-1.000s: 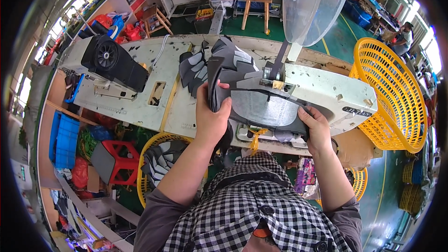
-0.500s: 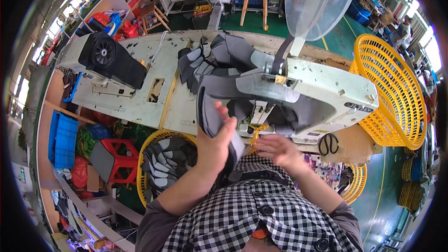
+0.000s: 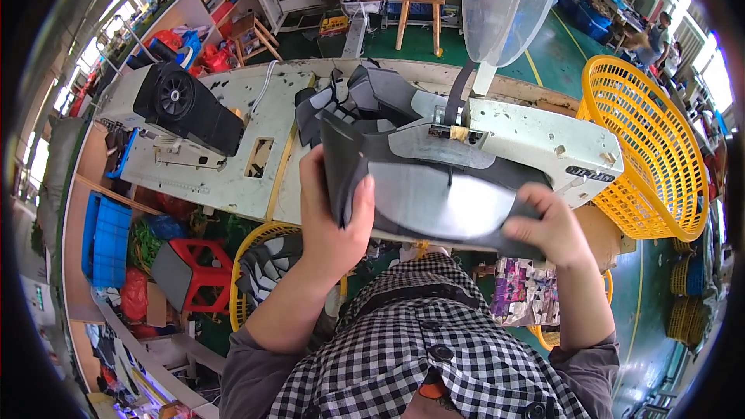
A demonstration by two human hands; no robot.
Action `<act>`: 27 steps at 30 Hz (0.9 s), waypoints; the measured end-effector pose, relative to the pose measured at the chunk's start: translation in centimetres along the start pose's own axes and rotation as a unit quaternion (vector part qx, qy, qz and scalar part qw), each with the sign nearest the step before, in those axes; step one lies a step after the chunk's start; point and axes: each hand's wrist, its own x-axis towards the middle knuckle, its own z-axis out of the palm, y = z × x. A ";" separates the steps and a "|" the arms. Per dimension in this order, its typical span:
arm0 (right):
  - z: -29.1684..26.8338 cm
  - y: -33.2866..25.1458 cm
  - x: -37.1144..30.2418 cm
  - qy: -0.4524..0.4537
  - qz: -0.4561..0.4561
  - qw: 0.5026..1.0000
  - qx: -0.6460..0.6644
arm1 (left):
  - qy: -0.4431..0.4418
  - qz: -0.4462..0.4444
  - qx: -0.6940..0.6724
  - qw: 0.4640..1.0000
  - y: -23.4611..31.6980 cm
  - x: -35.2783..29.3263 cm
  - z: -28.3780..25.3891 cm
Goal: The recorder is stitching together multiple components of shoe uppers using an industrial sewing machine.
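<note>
Stretched between my two hands is a dark grey sheet piece with a shiny light grey panel (image 3: 434,198), like a shoe upper part. My left hand (image 3: 335,225) grips its left end, thumb in front and fingers behind. The right end is pinched by my right hand (image 3: 549,226), thumb below and fingers curled over the edge. Just beyond it, another dark grey piece with a grey panel (image 3: 438,145) lies along the white sewing machine (image 3: 535,136). Farther back, a pile of similar pieces (image 3: 380,89) rests on the table. The held piece hides the machine's lower front.
A second machine with a black motor (image 3: 174,93) stands at the left. The yellow basket (image 3: 648,147) leans at the right; another basket (image 3: 242,264) with cut pieces stands below the table's front edge. A clear fan-shaped cover (image 3: 508,8) rises behind the sewing machine.
My right hand, apart from the piece before, has moved right and now grips its right end. The piece has turned from edge-on to spread sideways, its light panel facing me.
</note>
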 end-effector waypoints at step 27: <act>11.3 7.6 1.6 -0.099 -0.014 0.995 -0.016 | -0.079 -0.064 -0.208 0.973 -0.8 -3.7 3.4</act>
